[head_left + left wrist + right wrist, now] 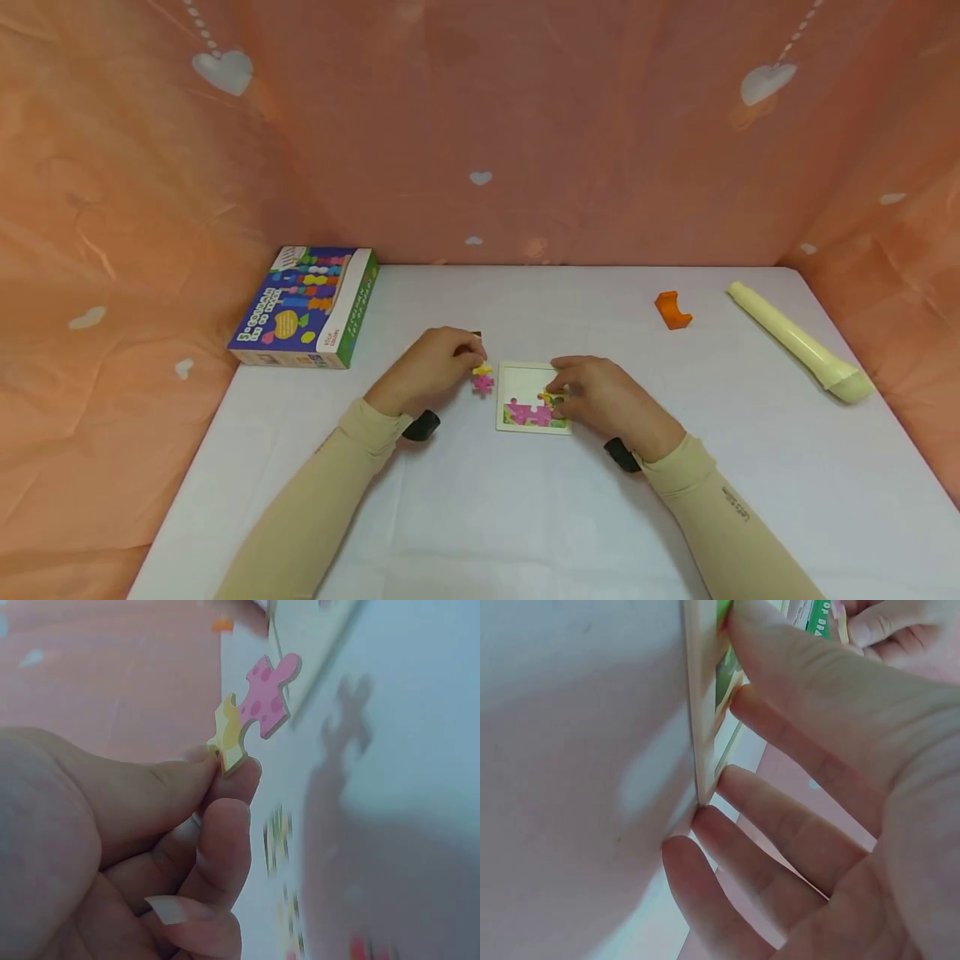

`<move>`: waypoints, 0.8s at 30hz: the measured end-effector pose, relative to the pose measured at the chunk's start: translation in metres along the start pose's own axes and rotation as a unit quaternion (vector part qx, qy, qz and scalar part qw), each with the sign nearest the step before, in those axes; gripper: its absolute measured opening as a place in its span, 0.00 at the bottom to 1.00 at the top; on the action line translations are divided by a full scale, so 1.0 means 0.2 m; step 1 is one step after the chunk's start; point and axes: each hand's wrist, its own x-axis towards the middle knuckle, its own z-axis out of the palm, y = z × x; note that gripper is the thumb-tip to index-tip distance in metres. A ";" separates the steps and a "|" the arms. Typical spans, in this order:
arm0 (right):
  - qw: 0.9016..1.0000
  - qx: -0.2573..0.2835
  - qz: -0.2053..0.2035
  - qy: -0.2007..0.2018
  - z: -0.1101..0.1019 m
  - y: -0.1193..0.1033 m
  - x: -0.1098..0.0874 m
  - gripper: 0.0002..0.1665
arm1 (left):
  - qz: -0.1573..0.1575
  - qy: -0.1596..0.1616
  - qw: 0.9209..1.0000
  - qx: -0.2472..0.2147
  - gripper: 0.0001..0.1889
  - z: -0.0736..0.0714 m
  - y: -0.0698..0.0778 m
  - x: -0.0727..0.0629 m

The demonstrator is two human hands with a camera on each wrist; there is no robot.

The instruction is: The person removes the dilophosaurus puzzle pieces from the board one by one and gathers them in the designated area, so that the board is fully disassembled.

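Note:
My left hand [438, 364] pinches a jigsaw piece [264, 701] between thumb and fingertips. The piece is pink with darker spots at one end and yellow at the other. It is held up off the table, just left of a square puzzle tray [521, 382]. Pink, yellow and green pieces [531, 414] lie along the tray's lower and right parts; its upper left is bare. My right hand [615, 404] rests at the tray's right side, thumb and index finger touching the pieces there. Its other fingers, fairly straight, touch the tray's edge [700, 750].
Loose, blurred pieces [277, 840] lie on the table beneath my left hand. A colourful game box [303, 308] lies at the back left. An orange block [672, 310] with a curved notch and a pale yellow tube [795, 337] are at the right. Pinkish-orange cloth [570, 150] hangs around the table.

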 end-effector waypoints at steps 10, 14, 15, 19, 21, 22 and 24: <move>1.000 -0.006 0.006 0.001 0.01 0.00 0.01 0.17 | -0.047 -0.004 0.999 -0.009 0.10 -0.16 -0.19 -0.08; 1.000 -0.003 0.006 -0.002 0.01 0.00 0.00 0.16 | -0.053 0.001 0.999 -0.002 0.10 -0.18 -0.22 -0.09; 1.000 -0.005 0.002 -0.002 0.01 0.00 0.00 0.16 | -0.057 0.002 0.998 -0.002 0.10 -0.18 -0.22 -0.09; 1.000 -0.005 -0.003 -0.002 0.01 0.00 0.00 0.16 | -0.054 0.001 0.999 0.006 0.09 -0.17 -0.23 -0.08; 1.000 -0.007 -0.006 0.000 0.01 0.00 0.00 0.16 | -0.053 0.000 0.999 0.008 0.09 -0.15 -0.23 -0.07; 1.000 -0.006 -0.005 0.000 0.00 0.00 0.00 0.16 | -0.053 0.001 0.999 0.010 0.09 -0.15 -0.23 -0.07; 1.000 -0.006 -0.006 0.001 0.00 0.01 0.00 0.16 | -0.057 0.001 0.998 0.010 0.09 -0.14 -0.23 -0.07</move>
